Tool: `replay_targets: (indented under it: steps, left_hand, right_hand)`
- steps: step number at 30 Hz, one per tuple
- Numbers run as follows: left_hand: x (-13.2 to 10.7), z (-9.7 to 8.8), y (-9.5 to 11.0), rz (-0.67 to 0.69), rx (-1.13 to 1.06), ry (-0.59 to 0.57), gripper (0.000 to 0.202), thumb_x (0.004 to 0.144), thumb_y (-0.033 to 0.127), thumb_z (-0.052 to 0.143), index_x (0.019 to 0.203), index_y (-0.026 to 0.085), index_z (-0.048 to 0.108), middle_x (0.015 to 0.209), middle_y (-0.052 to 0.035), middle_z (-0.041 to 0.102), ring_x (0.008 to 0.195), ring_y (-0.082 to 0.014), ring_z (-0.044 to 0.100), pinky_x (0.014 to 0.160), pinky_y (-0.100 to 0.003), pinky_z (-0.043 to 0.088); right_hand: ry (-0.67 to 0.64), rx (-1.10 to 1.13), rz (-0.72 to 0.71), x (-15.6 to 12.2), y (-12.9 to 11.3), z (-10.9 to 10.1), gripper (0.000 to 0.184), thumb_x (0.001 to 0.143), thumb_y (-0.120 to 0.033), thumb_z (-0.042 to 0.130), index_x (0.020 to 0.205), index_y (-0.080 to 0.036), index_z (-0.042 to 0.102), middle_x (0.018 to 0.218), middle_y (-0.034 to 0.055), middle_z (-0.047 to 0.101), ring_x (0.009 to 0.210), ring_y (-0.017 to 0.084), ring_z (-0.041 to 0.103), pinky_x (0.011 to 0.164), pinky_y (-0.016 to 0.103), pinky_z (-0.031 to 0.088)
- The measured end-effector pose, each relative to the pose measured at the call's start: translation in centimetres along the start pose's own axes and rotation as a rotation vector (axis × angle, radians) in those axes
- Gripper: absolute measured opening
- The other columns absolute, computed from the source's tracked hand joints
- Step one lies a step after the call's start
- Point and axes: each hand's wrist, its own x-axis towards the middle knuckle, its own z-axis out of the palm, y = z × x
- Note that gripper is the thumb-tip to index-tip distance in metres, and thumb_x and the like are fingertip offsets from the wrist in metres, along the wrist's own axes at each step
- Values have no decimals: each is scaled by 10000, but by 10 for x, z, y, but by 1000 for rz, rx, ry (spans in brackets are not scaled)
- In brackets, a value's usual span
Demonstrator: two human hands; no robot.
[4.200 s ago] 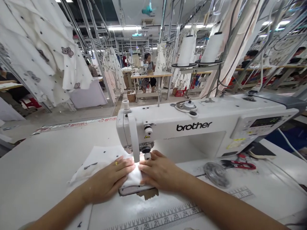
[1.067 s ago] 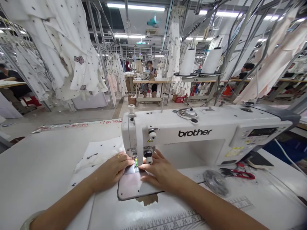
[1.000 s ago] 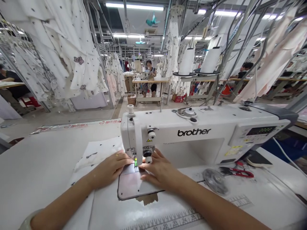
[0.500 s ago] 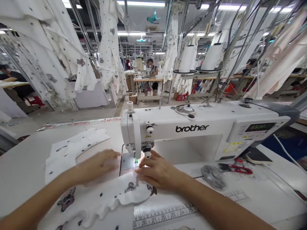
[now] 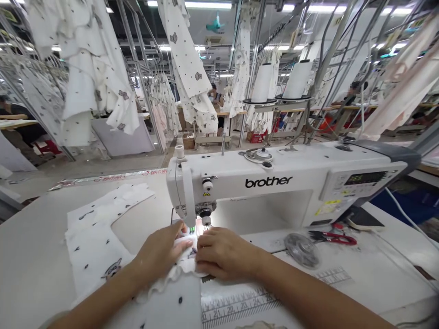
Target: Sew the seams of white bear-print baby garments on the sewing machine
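Note:
White printed fabric (image 5: 91, 249) with dark specks and animal motifs lies on the sewing table, its ruffled edge running up to the needle area. My left hand (image 5: 163, 248) is closed on the fabric just left of the presser foot, thumb and fingers pinching it. My right hand (image 5: 228, 253) has its fingers curled over the same fabric, right of and in front of the needle. The white sewing machine (image 5: 270, 169) stands directly behind both hands, its needle area lit. The fingers partly hide the fabric at the needle.
To the right lie red-handled thread snips (image 5: 334, 237) and a clear round plastic dish (image 5: 302, 250). A printed ruler scale (image 5: 247, 306) runs along the table front. Two thread cones (image 5: 262, 84) stand behind the machine. Garments (image 5: 187, 59) hang beyond, with people seated farther back.
My left hand has moved right to the needle area and closed on the fabric. The ruffled edge is drawn up between both hands. My right hand's fingers have curled in. The view has shifted slightly.

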Motion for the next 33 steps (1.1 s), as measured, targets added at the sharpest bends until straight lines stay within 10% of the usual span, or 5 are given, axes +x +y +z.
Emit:
replay_targets:
  steps: [8,24,33]
  left_hand:
    - [-32,12,-14,595,284,144,497,885,20,383,1341,195,473,1329,-86,592,1237,-225,529,1039,-403,430]
    - [-9,15,-33,571,324,107,489,903,23,368,1360,133,502,1394,-102,550,1245,-237,543,1052,-437,472]
    - [-9,11,-30,571,229,124,479,907,50,382,1343,195,516,1365,-78,574,1240,-211,545,1052,-381,473]
  right_hand:
    - [71,-61,99,1,1,4,223,989,-343,503,946,-156,617,1000,66,631,915,182,550,865,311,397]
    - [93,-91,169,3,10,5,274,993,-359,519,1209,-199,570,1080,32,677,1010,199,528,1006,347,292]
    - [160,-148,29,3,9,5,204,1026,-227,450,948,-195,636,1012,-6,703,939,148,558,1040,327,258]
